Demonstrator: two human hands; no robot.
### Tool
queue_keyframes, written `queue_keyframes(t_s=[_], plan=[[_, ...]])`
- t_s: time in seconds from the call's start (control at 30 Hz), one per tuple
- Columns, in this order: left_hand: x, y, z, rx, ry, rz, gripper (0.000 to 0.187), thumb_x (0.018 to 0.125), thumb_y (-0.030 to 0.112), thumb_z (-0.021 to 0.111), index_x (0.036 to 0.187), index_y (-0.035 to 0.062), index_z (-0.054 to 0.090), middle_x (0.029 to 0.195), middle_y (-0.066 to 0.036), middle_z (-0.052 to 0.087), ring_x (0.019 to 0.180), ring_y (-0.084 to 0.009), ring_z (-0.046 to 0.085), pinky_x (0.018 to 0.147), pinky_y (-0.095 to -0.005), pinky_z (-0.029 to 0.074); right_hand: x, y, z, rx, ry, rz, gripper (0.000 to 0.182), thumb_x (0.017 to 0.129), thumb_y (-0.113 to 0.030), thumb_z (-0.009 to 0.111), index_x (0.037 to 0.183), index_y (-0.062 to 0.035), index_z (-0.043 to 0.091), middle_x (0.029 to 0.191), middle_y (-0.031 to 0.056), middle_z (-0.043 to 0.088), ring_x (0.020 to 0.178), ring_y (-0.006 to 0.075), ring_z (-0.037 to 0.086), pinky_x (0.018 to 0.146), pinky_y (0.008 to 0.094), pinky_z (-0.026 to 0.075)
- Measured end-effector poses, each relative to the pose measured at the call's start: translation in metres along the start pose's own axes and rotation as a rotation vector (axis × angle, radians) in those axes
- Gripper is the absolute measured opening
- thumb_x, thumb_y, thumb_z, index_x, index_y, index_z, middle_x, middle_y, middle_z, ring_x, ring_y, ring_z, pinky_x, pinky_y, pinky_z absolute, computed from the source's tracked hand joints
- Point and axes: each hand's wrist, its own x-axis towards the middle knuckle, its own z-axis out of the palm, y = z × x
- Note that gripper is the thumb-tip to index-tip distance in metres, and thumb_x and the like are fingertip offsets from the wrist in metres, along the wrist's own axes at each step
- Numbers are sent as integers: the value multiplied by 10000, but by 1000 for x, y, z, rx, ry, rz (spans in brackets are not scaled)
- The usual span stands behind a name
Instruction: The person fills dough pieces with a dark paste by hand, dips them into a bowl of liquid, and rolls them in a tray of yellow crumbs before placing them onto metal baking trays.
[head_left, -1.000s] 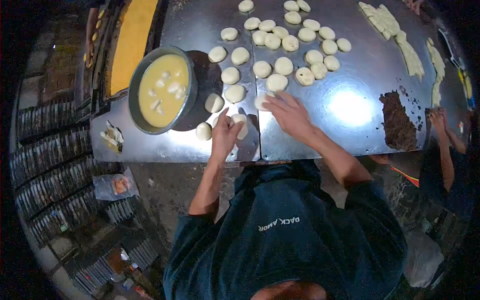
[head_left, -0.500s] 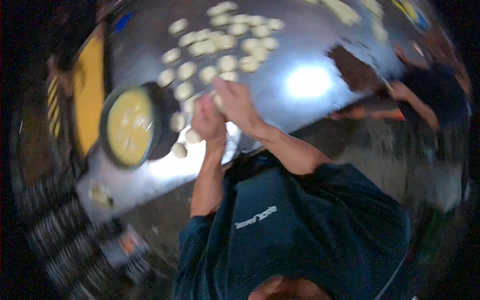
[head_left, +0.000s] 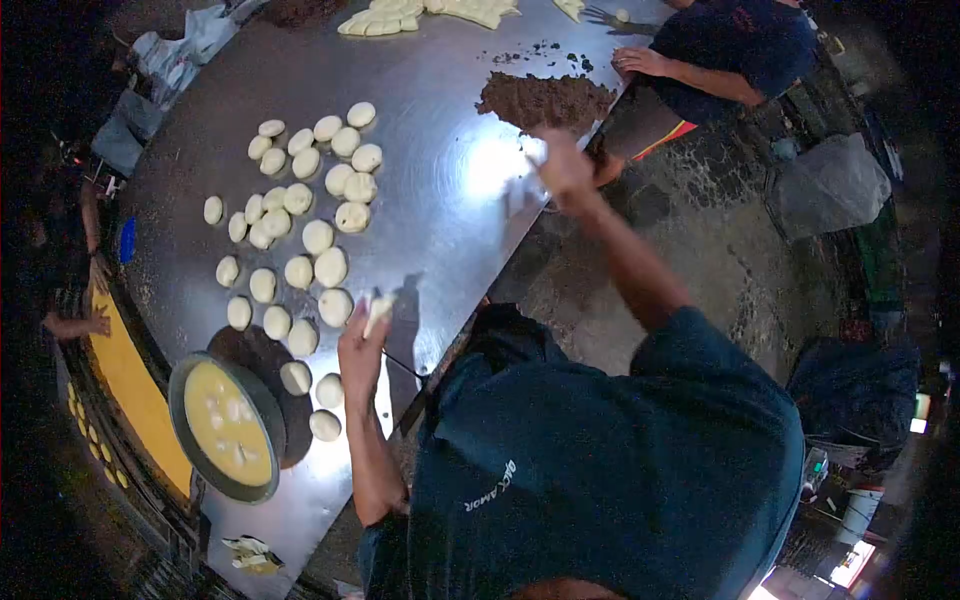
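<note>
In my left hand (head_left: pixel 360 362) is a pale piece of dough (head_left: pixel 379 314), held up above the metal table (head_left: pixel 430 150) between thumb and fingers. My right hand (head_left: pixel 566 172) is stretched out to the near edge of a heap of dark brown crumbly filling (head_left: pixel 548 98); its fingers are smeared by motion. Many round dough pieces (head_left: pixel 318 237) lie spread over the table ahead and to the left of my left hand. Two more dough rounds (head_left: pixel 325 425) sit just beside my left wrist.
A large bowl (head_left: pixel 176 405) of yellow liquid with pale lumps stands at the left. Flat dough sheets (head_left: pixel 385 18) lie at the far side. A co-worker's hand (head_left: pixel 642 62) rests by the filling. Another person's hands touch a yellow slab (head_left: pixel 125 375) at the left.
My hands were together over the dough rounds and have parted. The right has swung out to the brown filling, while the left keeps a dough piece. The view has turned.
</note>
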Motion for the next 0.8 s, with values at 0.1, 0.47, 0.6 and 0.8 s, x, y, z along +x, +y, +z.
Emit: queue_keyframes(t_s=[0.1, 0.47, 0.6, 0.8], plan=[[5, -20, -3, 176, 98, 148, 261, 850, 130, 620, 1049, -39, 618, 926, -98, 661, 821, -182, 601, 775, -265, 469, 50, 75, -9, -225, 101, 119, 513, 777, -223, 671, 1191, 0, 467, 1049, 259, 547, 982, 429, 539, 796, 462, 467], [32, 41, -13, 116, 194, -238, 290, 906, 151, 570, 1094, -69, 596, 1013, -126, 641, 914, -143, 575, 815, -265, 461, 98, 105, -17, 780, -194, 333, 307, 812, -132, 624, 1093, -10, 605, 891, 139, 669, 840, 212, 651, 732, 336, 527], [47, 11, 8, -433, 276, -286, 269, 909, 179, 573, 1065, -34, 627, 925, -52, 658, 801, -83, 583, 731, -225, 465, 53, -68, -31, 1003, -585, 177, 344, 833, -135, 605, 1151, -10, 569, 930, 102, 646, 836, 166, 628, 756, 277, 507], [31, 33, 20, -926, 364, -239, 249, 946, 213, 510, 1056, 14, 611, 919, -51, 648, 755, -99, 602, 652, -250, 503, -33, -204, 47, 928, -597, -474, 263, 815, -148, 641, 1046, -28, 607, 869, 121, 638, 736, 206, 618, 668, 316, 494]])
